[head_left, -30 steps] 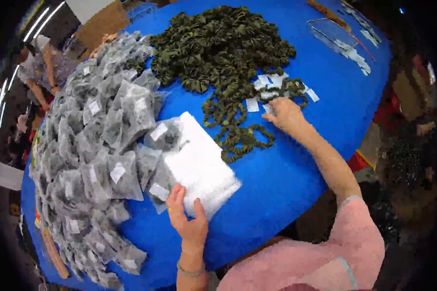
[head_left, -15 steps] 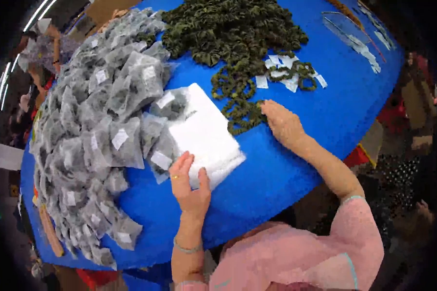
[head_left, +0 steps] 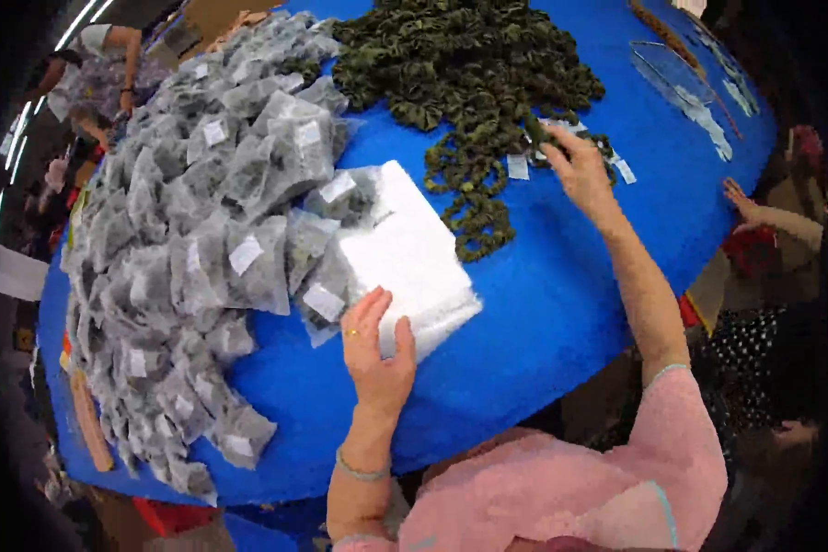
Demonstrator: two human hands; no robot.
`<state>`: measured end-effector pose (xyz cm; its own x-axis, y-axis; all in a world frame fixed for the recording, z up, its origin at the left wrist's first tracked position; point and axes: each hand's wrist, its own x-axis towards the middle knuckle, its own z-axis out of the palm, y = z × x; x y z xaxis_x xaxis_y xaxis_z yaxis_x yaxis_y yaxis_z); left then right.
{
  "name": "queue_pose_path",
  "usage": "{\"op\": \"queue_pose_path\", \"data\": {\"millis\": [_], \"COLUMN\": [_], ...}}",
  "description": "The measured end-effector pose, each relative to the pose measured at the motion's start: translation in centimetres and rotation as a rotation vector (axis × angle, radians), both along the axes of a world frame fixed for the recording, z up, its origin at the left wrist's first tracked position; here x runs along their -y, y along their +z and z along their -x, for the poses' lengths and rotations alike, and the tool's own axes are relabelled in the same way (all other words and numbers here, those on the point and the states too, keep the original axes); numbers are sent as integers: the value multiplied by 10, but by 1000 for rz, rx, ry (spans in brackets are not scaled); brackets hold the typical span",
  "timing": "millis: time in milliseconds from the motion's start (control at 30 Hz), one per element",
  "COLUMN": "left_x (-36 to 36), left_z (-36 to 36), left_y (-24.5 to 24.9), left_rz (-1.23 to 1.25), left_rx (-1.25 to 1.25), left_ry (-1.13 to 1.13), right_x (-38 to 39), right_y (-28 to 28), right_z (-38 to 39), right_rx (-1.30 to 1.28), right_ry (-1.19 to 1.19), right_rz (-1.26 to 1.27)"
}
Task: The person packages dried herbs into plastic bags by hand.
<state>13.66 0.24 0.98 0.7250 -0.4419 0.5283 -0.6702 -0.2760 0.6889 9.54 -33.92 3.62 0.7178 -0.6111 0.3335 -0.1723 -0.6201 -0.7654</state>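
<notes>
My left hand (head_left: 378, 354) lies with fingers and thumb apart on the lower edge of a stack of thin white sheets or pouches (head_left: 403, 248). My right hand (head_left: 581, 175) is over the small white labels (head_left: 518, 166), which it partly hides. At its fingertips is a dark green ruffled ring, like a scrunchie (head_left: 534, 129); the exact grip is hard to see. More loose green scrunchies (head_left: 480, 225) lie between the stack and my right hand. Behind them rises a large heap of the same scrunchies (head_left: 469, 60).
Many translucent pouches with dark contents and white labels (head_left: 248, 184) pile up along the left of the blue table (head_left: 543, 304). A clear bag (head_left: 672, 78) lies at the far right. Another person's hand (head_left: 741, 202) touches the right edge; another person is at the far left.
My right hand has moved up and away, from the loose scrunchies to the labels, with green now at its fingertips. My left hand stays on the white stack. Another person's hand has appeared at right.
</notes>
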Motion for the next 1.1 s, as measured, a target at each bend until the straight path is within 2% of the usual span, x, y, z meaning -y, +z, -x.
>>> {"op": "queue_pose_path", "data": {"millis": [67,167,267,333,400,500,633,667,733,833,900,1000,1067,1100], "left_x": [2,-1,3,1,2,1,2,2,4,7,5,2,1,-1], "left_z": [-3,-4,-7,-5,-4,-4,-2,-1,-3,-14,-5,-12,-19,-23], "left_y": [1,1,-1,0,-1,-4,-3,-1,6,9,-2,-7,-3,-2], "left_rz": [6,1,25,17,-2,-13,-11,-8,18,46,30,-5,-25,-74], "left_rx": [-2,-3,5,3,-20,-30,-41,-17,-23,77,59,62,101,93], "left_ry": [-10,-7,-23,-20,-20,-16,-4,28,5,72,32,12,56,39], "right_x": [5,20,61,86,105,81,59,74,112,111,124,107,99,94], "right_y": [13,27,11,-33,-96,-65,-16,-33,-75,-63,-93,-54,-41,-33], "right_z": [-22,-54,-95,-121,-146,-131,-131,-129,-143,-141,-135,-115,-84,-56], "right_rx": [-70,-36,176,199,-301,-248,-517,-491,-200,-222,-204,-384,-19,122], "right_ry": [-27,-47,-229,-273,-299,-229,-185,-155,-225,-119,-131,-203,-286,-139], "right_rz": [126,198,539,676,449,302,62,70,218,160,460,307,82,-299]}}
